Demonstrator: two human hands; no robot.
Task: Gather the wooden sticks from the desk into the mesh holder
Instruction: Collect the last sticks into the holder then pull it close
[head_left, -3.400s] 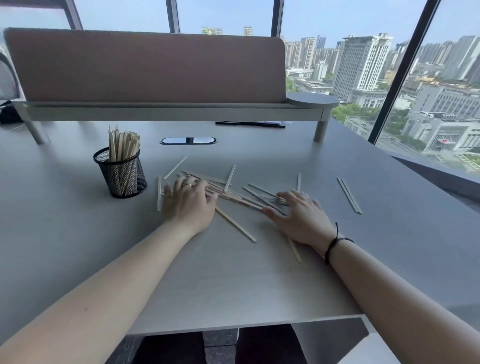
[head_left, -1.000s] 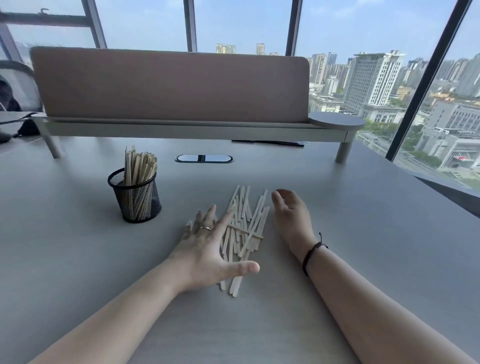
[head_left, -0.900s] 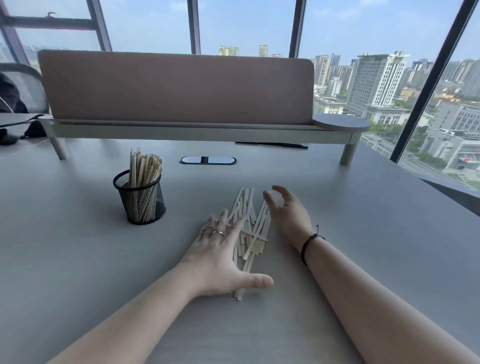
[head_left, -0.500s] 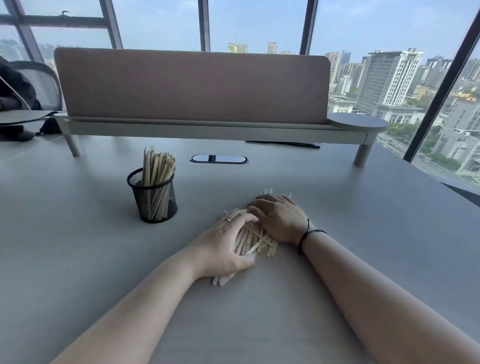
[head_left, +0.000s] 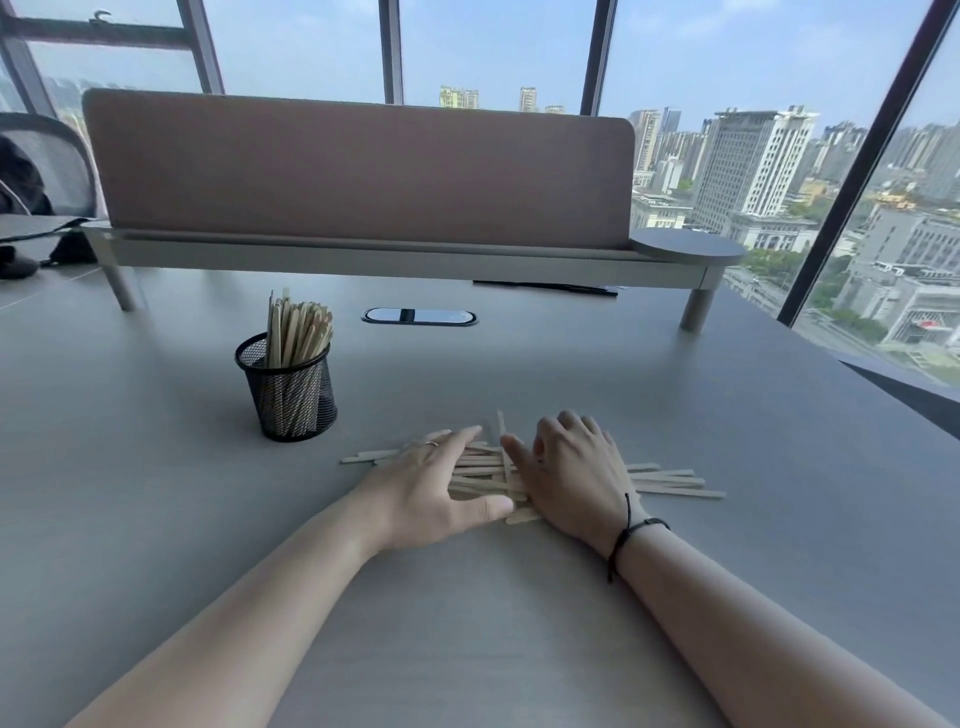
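One black mesh holder (head_left: 289, 391) stands upright on the grey desk (head_left: 156, 493), to the left of and beyond the hands, and contains a dense cluster of wooden sticks (head_left: 297, 328) standing on end; the individual sticks in it overlap too closely to count. One loose bundle of sticks (head_left: 483, 474) lies flat on the desk, near the holder but not touching it, aligned mostly left to right; its number cannot be counted exactly because both hands cover the middle section. About three stick ends project to the left of the left hand, and about five project to the right of the right hand (head_left: 569, 470). One stick points away from the person, between the two hands. The left hand (head_left: 431, 486) rests palm down on the left part of the bundle, fingers extended and angled to the right, thumb lying along the near edge of the bundle; a ring (head_left: 431, 443) is on one finger. The right hand rests palm down on the right part, fingers bent and thumb pointing toward the left hand. Both hands are open and close together, pressing on the bundle without enclosing it. One black cord bracelet (head_left: 628, 531) circles the right wrist.
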